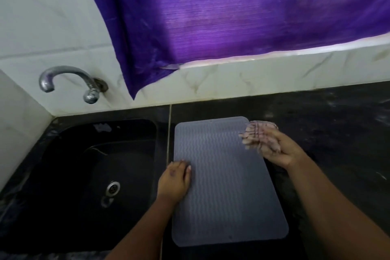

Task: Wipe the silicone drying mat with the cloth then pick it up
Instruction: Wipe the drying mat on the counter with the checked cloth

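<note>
Left hand (176,181) flat, fingers extended on mat (228,186) edge. Right hand (274,150) closed around bunched cloth (256,133) over mat's far corner.

No text, label, brand, number or sign can be read anywhere, neither on the ribbed grey mat (228,183) between the hands nor on the patterned cloth (258,135) in the right hand (278,150).

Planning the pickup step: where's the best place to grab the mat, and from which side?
Probably the near right corner of the mat: it lies flat on the counter, so peel a thin edge up. That corner is free; the left hand pins the left edge and the right hand holds the cloth at the far right corner.
</note>
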Tool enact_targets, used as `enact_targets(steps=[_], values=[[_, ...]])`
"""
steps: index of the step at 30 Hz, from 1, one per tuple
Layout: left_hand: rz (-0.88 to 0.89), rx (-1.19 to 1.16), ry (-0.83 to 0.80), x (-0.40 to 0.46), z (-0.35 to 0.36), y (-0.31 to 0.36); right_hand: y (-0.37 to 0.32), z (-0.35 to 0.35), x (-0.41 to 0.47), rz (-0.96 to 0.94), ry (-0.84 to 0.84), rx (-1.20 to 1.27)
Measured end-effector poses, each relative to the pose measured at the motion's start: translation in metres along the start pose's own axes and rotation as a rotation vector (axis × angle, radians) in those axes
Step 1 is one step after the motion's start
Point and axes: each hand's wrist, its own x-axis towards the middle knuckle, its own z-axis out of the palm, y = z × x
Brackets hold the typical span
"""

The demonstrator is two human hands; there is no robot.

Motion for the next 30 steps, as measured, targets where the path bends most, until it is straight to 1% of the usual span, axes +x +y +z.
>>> enact_targets(steps=[2, 4, 6, 9, 10, 12, 13, 15, 17, 19, 22, 23, 24, 26, 27, 28, 30], values=[[-0.084, -0.132, -0.031, 0.014, -0.009, -0.01, 0.009, 0.021, 0.012, 0.088, 0.01, -0.23], [-0.162, -0.253, -0.065, 0.039, -0.021, -0.024, 0.014, 0.049, 0.028, 0.071, 0.058, -0.355], [-0.228, -0.288, -0.06, 0.069, -0.031, -0.041, 0.019, 0.081, 0.042, -0.022, 0.101, -0.575], [-0.239, -0.182, -0.066, 0.119, -0.035, -0.063, 0.029, 0.126, 0.078, -0.237, 0.138, -1.07], [-0.234, -0.15, -0.076, 0.136, -0.033, -0.067, 0.034, 0.138, 0.092, -0.327, 0.139, -1.201], [-0.219, -0.156, -0.101, 0.161, -0.026, -0.068, 0.05, 0.152, 0.126, -0.484, 0.13, -1.336], [-0.215, -0.165, -0.126, 0.17, -0.021, -0.068, 0.062, 0.153, 0.147, -0.521, 0.157, -1.435], [-0.223, -0.152, -0.195, 0.179, -0.009, -0.07, 0.092, 0.159, 0.17, -0.481, 0.226, -1.766], [-0.213, -0.107, -0.212, 0.179, 0.003, -0.079, 0.122, 0.166, 0.179, -0.385, 0.177, -2.03], [-0.175, -0.064, -0.195, 0.179, 0.006, -0.086, 0.138, 0.167, 0.182, -0.337, 0.138, -2.118], [-0.096, 0.023, -0.179, 0.184, 0.008, -0.093, 0.14, 0.159, 0.173, -0.315, 0.093, -2.166], [-0.07, 0.053, -0.174, 0.185, 0.009, -0.094, 0.142, 0.158, 0.168, -0.277, 0.078, -2.181], [-0.047, 0.075, -0.171, 0.186, 0.009, -0.094, 0.144, 0.156, 0.159, -0.184, 0.049, -2.215], [-0.021, 0.103, -0.188, 0.189, 0.007, -0.095, 0.15, 0.16, 0.129, 0.066, -0.074, -2.289], [-0.015, 0.114, -0.198, 0.19, 0.006, -0.096, 0.151, 0.159, 0.114, 0.078, -0.104, -2.232], [-0.011, 0.124, -0.201, 0.19, 0.006, -0.097, 0.145, 0.159, 0.099, 0.023, -0.134, -2.136], [0.0, 0.13, -0.207, 0.19, 0.004, -0.096, 0.121, 0.164, 0.084, 0.003, -0.126, -1.853]])
